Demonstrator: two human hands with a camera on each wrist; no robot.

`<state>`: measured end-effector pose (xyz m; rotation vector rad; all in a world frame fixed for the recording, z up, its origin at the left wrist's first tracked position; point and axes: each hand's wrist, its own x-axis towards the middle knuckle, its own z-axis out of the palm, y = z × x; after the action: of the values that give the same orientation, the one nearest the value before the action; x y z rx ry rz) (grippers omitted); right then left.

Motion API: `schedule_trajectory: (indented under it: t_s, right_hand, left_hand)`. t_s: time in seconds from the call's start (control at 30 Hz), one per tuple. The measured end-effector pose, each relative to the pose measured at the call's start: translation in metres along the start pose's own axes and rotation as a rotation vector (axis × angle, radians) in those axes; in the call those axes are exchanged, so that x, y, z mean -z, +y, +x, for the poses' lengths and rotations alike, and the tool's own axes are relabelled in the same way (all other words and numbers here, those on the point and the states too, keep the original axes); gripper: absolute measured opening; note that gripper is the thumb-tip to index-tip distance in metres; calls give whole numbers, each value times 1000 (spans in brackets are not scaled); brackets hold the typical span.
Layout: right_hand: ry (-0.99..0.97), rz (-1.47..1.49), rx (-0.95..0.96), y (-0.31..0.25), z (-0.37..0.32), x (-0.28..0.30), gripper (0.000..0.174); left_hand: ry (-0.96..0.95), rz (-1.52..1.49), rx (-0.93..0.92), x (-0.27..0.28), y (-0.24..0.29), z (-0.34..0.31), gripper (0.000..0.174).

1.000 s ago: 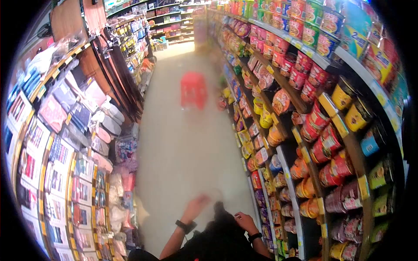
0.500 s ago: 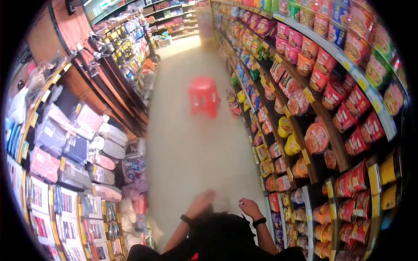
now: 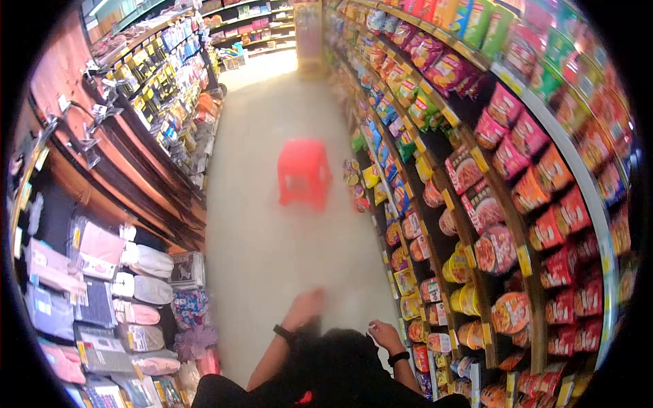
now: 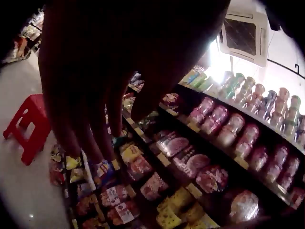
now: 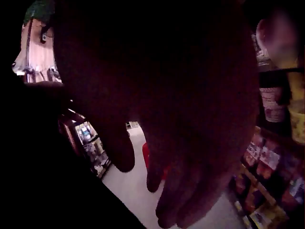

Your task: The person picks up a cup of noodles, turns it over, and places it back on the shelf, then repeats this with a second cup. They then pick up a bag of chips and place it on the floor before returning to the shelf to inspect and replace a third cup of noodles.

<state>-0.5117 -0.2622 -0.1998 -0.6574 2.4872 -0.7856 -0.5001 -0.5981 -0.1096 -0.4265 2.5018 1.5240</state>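
Note:
My left hand [image 3: 304, 309] is out in front of my body, slightly blurred in the head view. In the left wrist view its dark fingers [image 4: 97, 138] hang loosely extended, holding nothing, with shelves of packaged food behind them. My right hand [image 3: 386, 335] is at my right side, near the food shelves. Its fingers [image 5: 190, 191] point down, relaxed and holding nothing, in the right wrist view. A red plastic stool [image 3: 304, 173] stands on the aisle floor ahead, apart from both hands.
Along the right run shelves of instant noodles [image 3: 495, 249] and bagged snacks [image 3: 445, 70]. Slippers [image 3: 153, 289] and folded goods line the left, with belts [image 3: 136, 156] hanging beyond. The pale floor [image 3: 255, 238] leads to shelves [image 3: 252, 27] at the far end.
The stool appears larger and lower as my view advances along the aisle. Shelf goods slide toward me on both sides. Both hands stay in front of my body, holding nothing.

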Motion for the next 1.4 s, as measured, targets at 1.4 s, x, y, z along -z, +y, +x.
schedule_trajectory:
  t_s: [1.4]
  right_hand:
    - [-103, 257, -638, 480, 924, -154, 25]
  left_hand:
    - [-507, -145, 527, -156, -328, 995, 39]
